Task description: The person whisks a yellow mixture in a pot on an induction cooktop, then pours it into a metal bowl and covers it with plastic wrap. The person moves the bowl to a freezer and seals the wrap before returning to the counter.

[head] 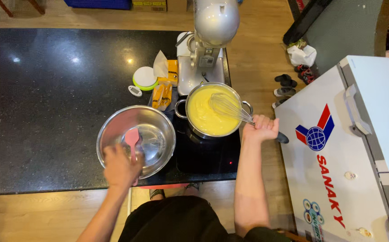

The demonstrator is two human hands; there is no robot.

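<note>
My right hand point(260, 129) grips the handle of a metal whisk point(228, 108) whose wires rest in a steel pot point(192, 130) filled with smooth yellow batter point(205, 117). The pot stands on a black cooktop point(205, 157). My left hand point(119, 167) holds a pink spatula point(132, 137) at the near rim of an empty steel mixing bowl point(114, 123), with the blade lying inside the bowl. The bowl sits on the dark counter point(42, 112), left of the pot.
A silver stand mixer point(208, 40) stands behind the pot. Yellow packets point(163, 95), a round white and green lid point(144, 77) and a small white thermometer-like gadget point(135, 91) lie beside it. A white chest freezer point(351, 148) stands at my right; sandals point(285, 85) lie on the wooden floor.
</note>
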